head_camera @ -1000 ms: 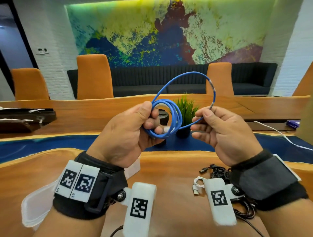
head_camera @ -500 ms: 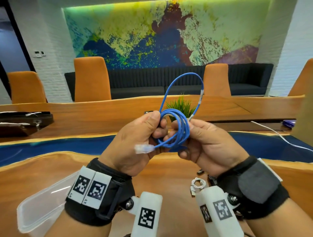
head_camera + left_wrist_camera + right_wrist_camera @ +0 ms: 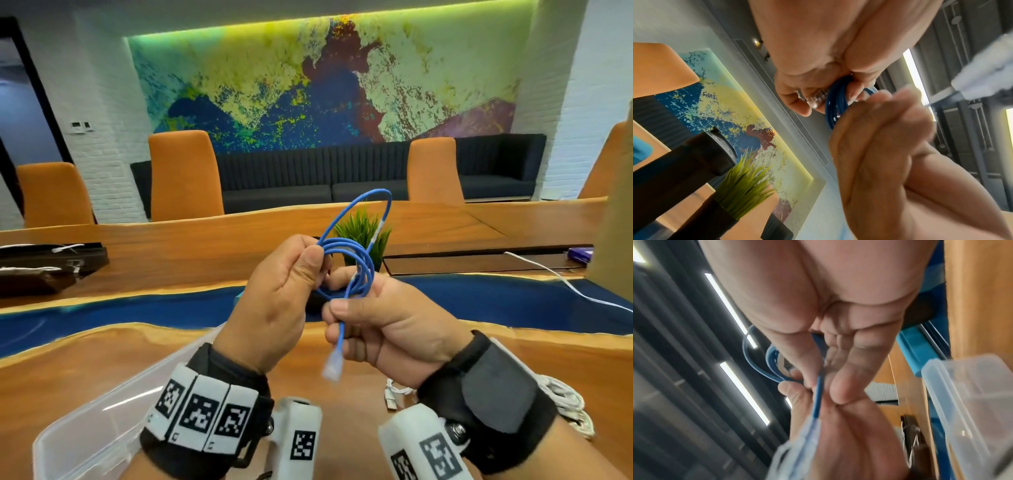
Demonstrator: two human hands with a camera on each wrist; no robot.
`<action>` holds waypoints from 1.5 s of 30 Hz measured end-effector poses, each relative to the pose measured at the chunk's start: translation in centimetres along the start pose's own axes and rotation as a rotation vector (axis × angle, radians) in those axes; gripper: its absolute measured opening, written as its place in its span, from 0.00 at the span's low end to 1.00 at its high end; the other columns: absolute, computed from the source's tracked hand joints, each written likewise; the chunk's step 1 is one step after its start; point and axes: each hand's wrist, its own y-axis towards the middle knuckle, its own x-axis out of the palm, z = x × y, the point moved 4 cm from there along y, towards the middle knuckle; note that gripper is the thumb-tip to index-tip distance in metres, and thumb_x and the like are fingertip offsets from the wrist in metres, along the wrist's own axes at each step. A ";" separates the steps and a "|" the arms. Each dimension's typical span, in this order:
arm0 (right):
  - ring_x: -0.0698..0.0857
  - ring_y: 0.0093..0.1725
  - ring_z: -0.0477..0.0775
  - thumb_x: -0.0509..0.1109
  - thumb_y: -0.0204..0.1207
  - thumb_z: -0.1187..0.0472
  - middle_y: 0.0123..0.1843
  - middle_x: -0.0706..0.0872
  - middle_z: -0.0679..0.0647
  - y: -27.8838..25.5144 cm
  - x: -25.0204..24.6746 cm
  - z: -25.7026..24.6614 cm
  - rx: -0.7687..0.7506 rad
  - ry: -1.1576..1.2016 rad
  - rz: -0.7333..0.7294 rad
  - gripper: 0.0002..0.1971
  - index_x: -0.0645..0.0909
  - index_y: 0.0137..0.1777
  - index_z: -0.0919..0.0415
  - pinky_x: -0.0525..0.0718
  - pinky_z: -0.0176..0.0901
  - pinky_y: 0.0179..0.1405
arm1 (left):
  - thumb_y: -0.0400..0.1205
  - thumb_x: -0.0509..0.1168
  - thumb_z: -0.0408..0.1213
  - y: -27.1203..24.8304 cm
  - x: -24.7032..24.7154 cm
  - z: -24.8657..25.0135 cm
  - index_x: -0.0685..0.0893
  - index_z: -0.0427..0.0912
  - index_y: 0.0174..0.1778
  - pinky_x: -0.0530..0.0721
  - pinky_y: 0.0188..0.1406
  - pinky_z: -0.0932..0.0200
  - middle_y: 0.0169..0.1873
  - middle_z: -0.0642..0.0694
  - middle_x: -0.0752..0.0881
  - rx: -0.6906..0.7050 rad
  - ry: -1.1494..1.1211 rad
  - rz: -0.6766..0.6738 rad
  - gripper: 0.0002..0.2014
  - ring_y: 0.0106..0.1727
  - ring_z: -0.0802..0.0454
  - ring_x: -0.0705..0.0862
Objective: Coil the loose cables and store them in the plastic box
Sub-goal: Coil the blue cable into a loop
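A blue network cable (image 3: pixel 356 260) is wound into a small coil in the air above the table. My left hand (image 3: pixel 284 298) pinches the coil's left side between thumb and fingers, and the bundled strands (image 3: pixel 835 104) show in the left wrist view. My right hand (image 3: pixel 373 322) grips the cable's free end, whose clear plug (image 3: pixel 331 365) hangs below the thumb. That end (image 3: pixel 818 395) runs between thumb and fingers in the right wrist view. One wider loop stands above the coil. The clear plastic box (image 3: pixel 102 425) sits at the lower left, under my left wrist.
A white cable (image 3: pixel 394 394) and a white rope-like bundle (image 3: pixel 568 407) lie on the wooden table (image 3: pixel 513 356) by my right wrist. A small green plant (image 3: pixel 363 233) stands behind the coil. Another white cable (image 3: pixel 565 281) trails at the right. Orange chairs line the far side.
The big loop has shrunk as more cable joined the coil. My right hand came in against the left and now holds the plug end, which points downward instead of sticking out left.
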 end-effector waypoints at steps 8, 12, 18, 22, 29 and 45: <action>0.88 0.31 0.47 0.73 0.78 0.63 0.31 0.89 0.50 -2.8 -7.2 -6.4 -0.229 -1.274 0.715 0.10 0.87 0.41 0.45 0.89 0.49 0.35 | 0.87 0.58 0.46 0.8 -5.8 -0.5 0.83 0.45 0.40 0.80 0.54 0.48 0.34 0.50 0.80 -0.130 -0.149 0.204 0.14 0.42 0.49 0.78; 0.85 0.39 0.46 0.70 0.80 0.59 0.37 0.87 0.44 -2.9 -7.5 -7.2 -0.305 -1.482 0.820 0.07 0.85 0.43 0.45 0.84 0.49 0.46 | 0.87 0.59 0.44 0.8 -5.1 -0.9 0.82 0.42 0.40 0.82 0.52 0.53 0.30 0.50 0.79 -0.190 -0.320 0.237 0.14 0.41 0.48 0.78; 0.77 0.50 0.49 0.72 0.77 0.57 0.44 0.81 0.43 -0.9 -6.2 -4.8 -0.403 -1.710 0.584 0.06 0.90 0.48 0.46 0.80 0.51 0.49 | 0.80 0.61 0.46 0.9 -3.3 -0.7 0.82 0.40 0.44 0.90 0.47 0.53 0.30 0.47 0.80 -0.304 -0.791 0.214 0.12 0.38 0.51 0.82; 0.80 0.48 0.53 0.68 0.79 0.60 0.44 0.83 0.44 -0.3 -4.2 -3.1 -0.630 -1.676 0.428 0.07 0.86 0.50 0.49 0.82 0.58 0.47 | 0.81 0.59 0.47 0.8 -1.8 -0.3 0.80 0.41 0.46 0.88 0.56 0.46 0.34 0.47 0.82 -0.335 -0.889 0.169 0.12 0.39 0.52 0.85; 0.89 0.48 0.46 0.69 0.80 0.70 0.46 0.90 0.48 -0.9 -4.8 -4.2 -0.768 -0.944 0.674 0.09 0.86 0.49 0.55 0.85 0.36 0.54 | 0.80 0.60 0.45 0.9 -1.6 -0.6 0.81 0.40 0.44 0.88 0.59 0.43 0.37 0.46 0.83 -0.338 -0.955 0.215 0.11 0.41 0.49 0.91; 0.85 0.34 0.46 0.66 0.72 0.63 0.41 0.89 0.50 0.7 -1.8 -1.0 -0.254 0.222 0.238 0.09 0.87 0.44 0.52 0.79 0.42 0.34 | 0.80 0.61 0.47 0.1 1.0 -1.0 0.86 0.44 0.44 0.79 0.38 0.64 0.36 0.50 0.83 -0.407 -0.837 0.110 0.12 0.40 0.56 0.80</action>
